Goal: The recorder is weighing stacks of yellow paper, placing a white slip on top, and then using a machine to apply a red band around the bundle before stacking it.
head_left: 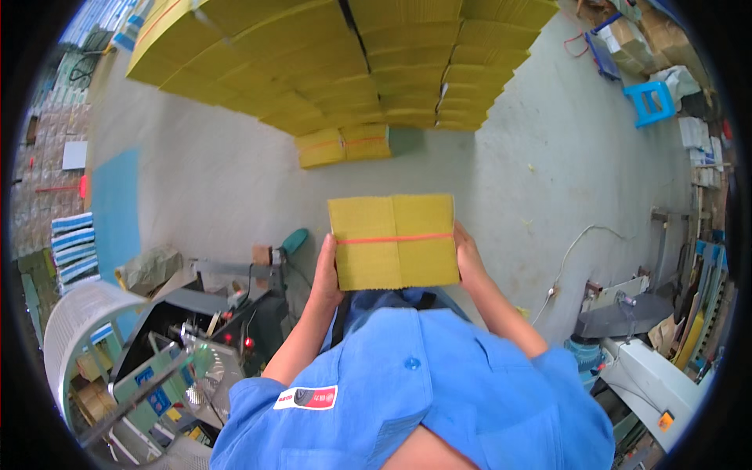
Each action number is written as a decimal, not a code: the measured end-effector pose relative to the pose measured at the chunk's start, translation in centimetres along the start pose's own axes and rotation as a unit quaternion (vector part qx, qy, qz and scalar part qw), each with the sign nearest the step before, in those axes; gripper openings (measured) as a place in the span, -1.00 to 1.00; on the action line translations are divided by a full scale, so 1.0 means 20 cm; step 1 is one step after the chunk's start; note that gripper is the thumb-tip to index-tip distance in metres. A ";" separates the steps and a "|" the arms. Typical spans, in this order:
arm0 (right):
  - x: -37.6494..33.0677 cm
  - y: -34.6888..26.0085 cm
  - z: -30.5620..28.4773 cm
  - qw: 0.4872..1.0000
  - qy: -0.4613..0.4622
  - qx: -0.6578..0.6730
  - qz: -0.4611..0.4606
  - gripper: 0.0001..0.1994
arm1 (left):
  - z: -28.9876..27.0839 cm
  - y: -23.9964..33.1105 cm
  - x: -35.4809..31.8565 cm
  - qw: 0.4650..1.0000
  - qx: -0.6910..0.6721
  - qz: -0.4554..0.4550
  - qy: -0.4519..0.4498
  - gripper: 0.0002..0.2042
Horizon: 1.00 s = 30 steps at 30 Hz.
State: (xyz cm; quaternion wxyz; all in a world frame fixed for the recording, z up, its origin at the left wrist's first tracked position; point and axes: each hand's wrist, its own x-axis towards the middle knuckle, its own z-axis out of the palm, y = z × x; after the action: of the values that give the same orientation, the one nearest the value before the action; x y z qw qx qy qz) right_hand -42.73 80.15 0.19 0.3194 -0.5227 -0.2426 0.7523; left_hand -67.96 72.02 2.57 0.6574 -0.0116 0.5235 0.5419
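Observation:
Between my two hands I hold a yellow bundle (pixel 398 266) of what looks like stacked paper or card, with an orange-red band across its middle. My left hand (pixel 326 270) presses on its left side and my right hand (pixel 468 254) on its right side. The bundle is level in front of my body, over the floor. Ahead stands a tall stack of similar yellow bundles (pixel 305 66). At its foot sits a lower banded bundle (pixel 345 146), apart from the one I hold.
Left of me is a dark machine (pixel 258 301) with red lights and a curved grey guard (pixel 74 329). A grey machine (pixel 654 384) stands on the right, with a white cable (pixel 560 274) on the floor (pixel 540 180). Farther right is a blue stool (pixel 652 102).

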 end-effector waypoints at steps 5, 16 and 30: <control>0.41 -0.03 -0.30 0.994 0.046 0.101 0.015 -0.51 | 0.25 -0.02 0.44 0.989 0.141 0.038 -0.028 -0.42; 0.93 -0.17 -0.55 0.985 0.066 0.129 0.097 -0.59 | 0.82 0.07 0.63 0.759 0.576 0.304 0.003 -0.10; 2.12 0.45 -1.04 0.972 0.127 0.100 0.171 -0.54 | 0.15 -0.73 2.32 0.927 0.375 -0.007 0.024 -0.41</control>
State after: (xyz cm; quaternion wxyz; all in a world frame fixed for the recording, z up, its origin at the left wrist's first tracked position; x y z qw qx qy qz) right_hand -35.81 105.75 -39.88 0.2647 -0.6134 -0.0307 0.7435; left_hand -61.65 100.21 -36.61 0.6047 0.2195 0.7039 0.3012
